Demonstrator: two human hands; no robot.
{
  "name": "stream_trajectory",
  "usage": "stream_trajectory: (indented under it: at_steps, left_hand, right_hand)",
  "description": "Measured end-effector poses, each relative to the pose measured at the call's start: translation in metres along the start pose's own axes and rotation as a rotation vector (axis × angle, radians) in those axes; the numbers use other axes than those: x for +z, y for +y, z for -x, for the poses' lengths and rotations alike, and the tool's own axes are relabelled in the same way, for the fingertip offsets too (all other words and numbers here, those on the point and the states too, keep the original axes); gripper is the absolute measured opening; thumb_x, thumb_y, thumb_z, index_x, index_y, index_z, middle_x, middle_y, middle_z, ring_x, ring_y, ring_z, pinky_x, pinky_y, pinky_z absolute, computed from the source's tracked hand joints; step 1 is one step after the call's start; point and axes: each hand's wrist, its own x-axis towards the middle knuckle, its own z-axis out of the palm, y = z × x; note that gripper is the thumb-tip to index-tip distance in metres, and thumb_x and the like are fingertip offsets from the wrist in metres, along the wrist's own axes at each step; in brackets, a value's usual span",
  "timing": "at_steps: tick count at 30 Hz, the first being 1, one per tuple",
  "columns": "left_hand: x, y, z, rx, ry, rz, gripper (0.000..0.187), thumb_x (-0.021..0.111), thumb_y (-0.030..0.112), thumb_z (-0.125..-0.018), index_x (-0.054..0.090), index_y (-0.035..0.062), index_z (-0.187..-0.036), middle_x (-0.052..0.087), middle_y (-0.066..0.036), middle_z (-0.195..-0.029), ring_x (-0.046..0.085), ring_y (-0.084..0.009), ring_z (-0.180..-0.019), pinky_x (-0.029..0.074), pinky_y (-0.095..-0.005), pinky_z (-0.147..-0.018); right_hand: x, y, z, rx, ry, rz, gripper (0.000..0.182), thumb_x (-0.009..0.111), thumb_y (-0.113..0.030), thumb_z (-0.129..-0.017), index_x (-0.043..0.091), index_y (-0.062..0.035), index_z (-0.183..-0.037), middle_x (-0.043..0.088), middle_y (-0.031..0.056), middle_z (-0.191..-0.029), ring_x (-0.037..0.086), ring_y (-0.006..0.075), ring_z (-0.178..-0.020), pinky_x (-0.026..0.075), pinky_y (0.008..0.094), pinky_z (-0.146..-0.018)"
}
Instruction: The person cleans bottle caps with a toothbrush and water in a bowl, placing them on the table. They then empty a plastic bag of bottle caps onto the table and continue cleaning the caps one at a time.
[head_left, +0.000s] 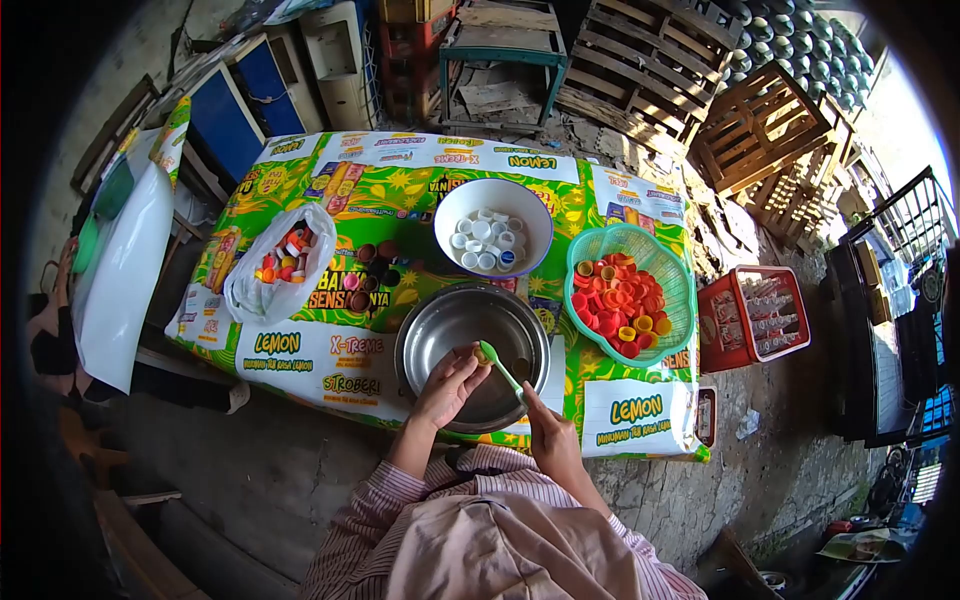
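My left hand (452, 385) pinches a small yellowish bottle cap (482, 357) over the metal basin (415, 335). My right hand (550, 432) grips the handle of a light green toothbrush (506, 373), whose head touches or nearly touches the cap. There seems to be water in the basin, with a few dark round shapes low in it. Beyond it stands a white enamel bowl (443, 232) with a blue rim, holding several white caps (487, 232). To the right, a teal plastic basket (680, 290) contains many red and orange caps (615, 300) and several yellow ones.
An open plastic bag (243, 290) of mixed-colour caps lies at the left. Dark brown caps (378, 262) sit loose on the printed table cover (300, 345). A red crate (722, 320) stands on the floor at the right. Wooden pallets (650, 60) lean behind the table.
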Motion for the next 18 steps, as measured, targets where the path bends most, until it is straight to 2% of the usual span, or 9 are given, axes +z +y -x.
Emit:
stream_trajectory:
  at_steps: [2,6,8,11,13,15,16,18]
  left_hand:
    - [0.001,0.001,-0.002,-0.007,0.006,0.020,0.022,0.049,0.006,-0.090,0.050,0.0039,-0.112,0.056,-0.007,-0.109,0.055,-0.0153,-0.103,0.046,-0.0268,-0.093]
    - [-0.005,-0.005,-0.002,0.018,0.007,-0.017,0.023,0.046,0.010,-0.092,0.049,0.0036,-0.113,0.055,-0.008,-0.113,0.053,-0.0159,-0.106,0.045,-0.0260,-0.093]
    - [0.000,0.001,0.000,0.012,0.001,0.017,0.024,0.046,0.010,-0.091,0.048,0.0031,-0.115,0.055,-0.008,-0.111,0.053,-0.0174,-0.107,0.045,-0.0265,-0.093]
    - [-0.007,-0.008,0.000,-0.009,0.054,-0.032,0.024,0.046,0.009,-0.092,0.048,0.0035,-0.115,0.054,-0.009,-0.113,0.052,-0.0190,-0.109,0.045,-0.0271,-0.093]
    - [-0.005,-0.007,0.000,-0.013,0.044,-0.024,0.024,0.044,0.011,-0.092,0.048,0.0033,-0.116,0.053,-0.010,-0.115,0.052,-0.0197,-0.110,0.045,-0.0275,-0.093]
    - [-0.004,-0.003,0.001,0.021,-0.003,-0.047,0.025,0.043,0.011,-0.093,0.048,0.0037,-0.116,0.052,-0.010,-0.118,0.052,-0.0199,-0.110,0.045,-0.0277,-0.093]
    - [-0.004,-0.001,0.001,0.023,-0.037,-0.037,0.026,0.043,0.011,-0.093,0.048,0.0043,-0.117,0.052,-0.010,-0.117,0.052,-0.0200,-0.110,0.044,-0.0277,-0.094]
    - [-0.004,-0.004,0.002,0.014,-0.024,-0.027,0.026,0.043,0.011,-0.093,0.048,0.0047,-0.117,0.052,-0.011,-0.118,0.051,-0.0201,-0.111,0.044,-0.0276,-0.094]
  right_hand:
    - [0.006,0.004,0.004,-0.092,0.018,-0.044,0.050,0.053,-0.001,-0.081,0.045,-0.0157,-0.128,0.060,0.0232,-0.079,0.060,0.0366,-0.064,0.046,0.0403,-0.053]
    - [0.001,0.003,0.000,-0.061,0.065,-0.021,0.050,0.053,-0.001,-0.081,0.044,-0.0160,-0.128,0.060,0.0234,-0.078,0.060,0.0362,-0.063,0.046,0.0405,-0.053]
    - [0.000,0.003,0.002,-0.093,-0.026,-0.007,0.051,0.053,-0.001,-0.082,0.044,-0.0165,-0.129,0.061,0.0227,-0.077,0.061,0.0351,-0.063,0.046,0.0402,-0.052]
    - [-0.004,0.007,-0.002,-0.037,-0.013,0.025,0.051,0.053,-0.002,-0.082,0.044,-0.0169,-0.129,0.060,0.0227,-0.076,0.060,0.0359,-0.062,0.045,0.0407,-0.051]
    - [-0.004,0.002,-0.003,-0.048,0.039,0.004,0.050,0.053,-0.002,-0.082,0.044,-0.0170,-0.129,0.060,0.0224,-0.074,0.060,0.0360,-0.060,0.045,0.0410,-0.050]
    - [-0.007,-0.001,0.000,-0.087,-0.065,-0.005,0.051,0.053,-0.002,-0.082,0.043,-0.0172,-0.129,0.060,0.0225,-0.073,0.059,0.0363,-0.060,0.044,0.0409,-0.050]
    - [-0.007,0.002,0.000,-0.036,-0.099,-0.006,0.052,0.053,-0.002,-0.082,0.043,-0.0174,-0.130,0.060,0.0224,-0.074,0.059,0.0366,-0.060,0.045,0.0410,-0.050]
    - [-0.007,0.000,-0.003,-0.044,-0.040,-0.016,0.052,0.053,-0.002,-0.082,0.043,-0.0173,-0.130,0.060,0.0226,-0.074,0.059,0.0370,-0.060,0.044,0.0413,-0.050]
